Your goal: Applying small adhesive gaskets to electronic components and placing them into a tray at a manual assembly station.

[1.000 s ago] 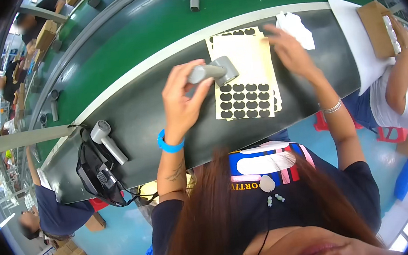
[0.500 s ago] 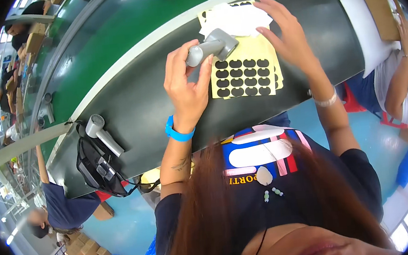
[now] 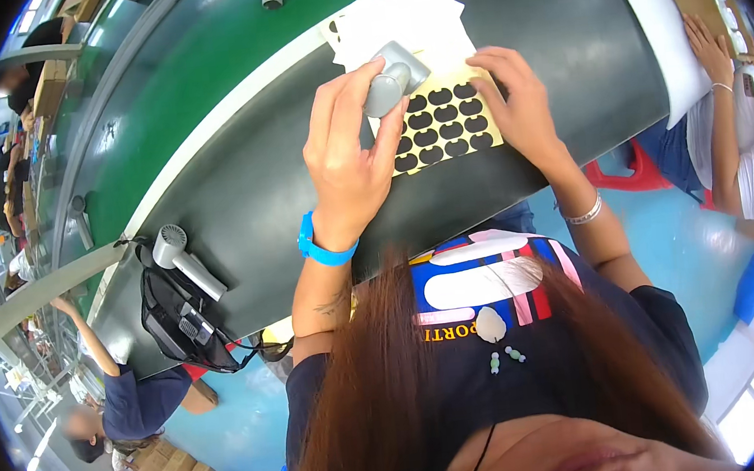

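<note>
- The grey plastic dryer-shaped device (image 3: 394,78) is pinched in the left hand (image 3: 345,143), its long axis slanted away and rightward.
- To its right, the cream sheet of black rounded stickers (image 3: 448,130) is flanked by the nearer, loosely curled right hand (image 3: 517,104); any pinch cannot be told.

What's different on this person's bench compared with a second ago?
The white paper has moved left, from beside the sticker sheets onto their far part. The right hand has shifted from near that paper to the sheets' right edge; whether it grips is unclear. Unchanged: the left hand holds the grey device, and the black bag lies at left.
</note>
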The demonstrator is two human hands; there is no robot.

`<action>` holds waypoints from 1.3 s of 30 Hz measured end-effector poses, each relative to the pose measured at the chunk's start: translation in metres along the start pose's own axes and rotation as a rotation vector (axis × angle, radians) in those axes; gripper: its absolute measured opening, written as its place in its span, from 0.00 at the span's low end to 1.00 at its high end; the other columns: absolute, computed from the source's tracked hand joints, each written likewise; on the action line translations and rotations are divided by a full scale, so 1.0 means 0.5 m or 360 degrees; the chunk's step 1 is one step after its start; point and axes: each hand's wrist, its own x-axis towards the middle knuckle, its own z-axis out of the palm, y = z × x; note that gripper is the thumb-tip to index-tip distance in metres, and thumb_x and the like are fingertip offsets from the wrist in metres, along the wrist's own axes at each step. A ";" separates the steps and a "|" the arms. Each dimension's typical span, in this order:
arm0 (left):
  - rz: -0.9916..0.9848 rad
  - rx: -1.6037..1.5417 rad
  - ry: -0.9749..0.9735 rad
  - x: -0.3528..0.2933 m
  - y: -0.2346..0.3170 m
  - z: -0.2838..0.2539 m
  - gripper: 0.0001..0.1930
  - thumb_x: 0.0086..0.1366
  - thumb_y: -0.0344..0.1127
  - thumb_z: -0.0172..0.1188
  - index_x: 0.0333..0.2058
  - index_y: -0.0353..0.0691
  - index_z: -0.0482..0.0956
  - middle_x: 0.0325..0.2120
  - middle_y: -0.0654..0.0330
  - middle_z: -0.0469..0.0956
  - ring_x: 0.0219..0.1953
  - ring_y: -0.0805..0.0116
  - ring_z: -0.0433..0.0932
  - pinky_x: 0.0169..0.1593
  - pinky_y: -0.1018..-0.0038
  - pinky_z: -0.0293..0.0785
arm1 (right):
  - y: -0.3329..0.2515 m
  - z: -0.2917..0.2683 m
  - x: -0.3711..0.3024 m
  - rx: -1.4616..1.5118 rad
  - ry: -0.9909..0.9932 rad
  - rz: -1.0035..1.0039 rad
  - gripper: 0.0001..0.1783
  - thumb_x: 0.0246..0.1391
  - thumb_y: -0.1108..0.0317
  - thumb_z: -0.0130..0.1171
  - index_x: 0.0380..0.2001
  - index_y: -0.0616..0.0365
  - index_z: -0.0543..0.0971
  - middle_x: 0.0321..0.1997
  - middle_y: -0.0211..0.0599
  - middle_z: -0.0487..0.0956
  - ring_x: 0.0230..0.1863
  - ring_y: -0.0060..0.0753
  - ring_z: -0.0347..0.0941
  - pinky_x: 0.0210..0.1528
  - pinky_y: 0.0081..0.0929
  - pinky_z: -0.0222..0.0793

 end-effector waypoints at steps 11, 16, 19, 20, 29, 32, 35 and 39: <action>0.0032 0.0027 -0.0073 0.008 -0.004 0.004 0.23 0.49 0.21 0.66 0.46 0.37 0.77 0.36 0.54 0.75 0.34 0.59 0.77 0.36 0.70 0.75 | -0.015 0.008 -0.012 0.0014 -0.0103 0.0422 0.08 0.46 0.74 0.63 0.32 0.61 0.78 0.30 0.36 0.74 0.29 0.31 0.71 0.35 0.27 0.68; 0.0085 -0.0001 -0.0038 0.002 -0.004 0.009 0.22 0.49 0.22 0.67 0.46 0.36 0.77 0.36 0.53 0.76 0.35 0.61 0.77 0.37 0.72 0.74 | -0.018 0.009 -0.009 -0.0058 -0.0150 0.0469 0.07 0.46 0.76 0.62 0.32 0.62 0.77 0.31 0.37 0.74 0.30 0.32 0.70 0.34 0.28 0.68; -0.0030 -0.0162 0.0020 -0.001 0.004 0.021 0.21 0.48 0.21 0.67 0.44 0.35 0.76 0.36 0.52 0.77 0.35 0.58 0.78 0.37 0.70 0.75 | -0.008 0.005 -0.014 0.0040 -0.0165 0.0360 0.06 0.47 0.76 0.61 0.32 0.62 0.77 0.33 0.36 0.74 0.30 0.29 0.69 0.35 0.27 0.68; -0.0120 -0.0309 0.0075 -0.002 0.006 0.024 0.20 0.47 0.21 0.67 0.42 0.35 0.76 0.35 0.52 0.77 0.35 0.57 0.78 0.38 0.71 0.76 | -0.002 -0.006 -0.019 0.0162 -0.0200 0.0325 0.06 0.48 0.76 0.61 0.31 0.62 0.76 0.35 0.36 0.74 0.30 0.28 0.69 0.35 0.26 0.67; 0.0092 -0.0194 -0.0108 -0.003 0.013 0.015 0.18 0.44 0.19 0.67 0.37 0.37 0.79 0.36 0.54 0.80 0.33 0.60 0.79 0.37 0.72 0.76 | -0.128 -0.146 -0.003 0.0827 0.0247 0.0163 0.12 0.53 0.82 0.57 0.41 0.63 0.71 0.38 0.35 0.74 0.40 0.27 0.71 0.47 0.20 0.65; -0.0110 -0.0365 -0.0110 -0.012 0.030 0.021 0.18 0.45 0.17 0.65 0.38 0.37 0.80 0.37 0.56 0.81 0.31 0.65 0.79 0.34 0.74 0.77 | -0.194 -0.136 0.011 0.1112 0.0080 0.0114 0.20 0.52 0.83 0.57 0.47 0.61 0.66 0.35 0.37 0.75 0.42 0.29 0.73 0.48 0.21 0.66; -0.0225 -0.0492 -0.0103 -0.019 0.041 0.023 0.20 0.45 0.15 0.62 0.39 0.37 0.80 0.39 0.56 0.81 0.29 0.69 0.79 0.32 0.77 0.78 | -0.210 -0.120 0.012 0.1286 -0.0186 0.0186 0.24 0.50 0.84 0.58 0.48 0.61 0.63 0.33 0.35 0.75 0.46 0.30 0.75 0.48 0.24 0.69; -0.0351 -0.0642 -0.0184 -0.026 0.050 0.022 0.21 0.46 0.14 0.62 0.42 0.35 0.80 0.42 0.54 0.80 0.31 0.70 0.81 0.35 0.77 0.81 | -0.212 -0.119 0.010 0.1197 -0.0221 0.0255 0.21 0.50 0.83 0.58 0.46 0.60 0.64 0.33 0.33 0.75 0.45 0.27 0.76 0.44 0.21 0.72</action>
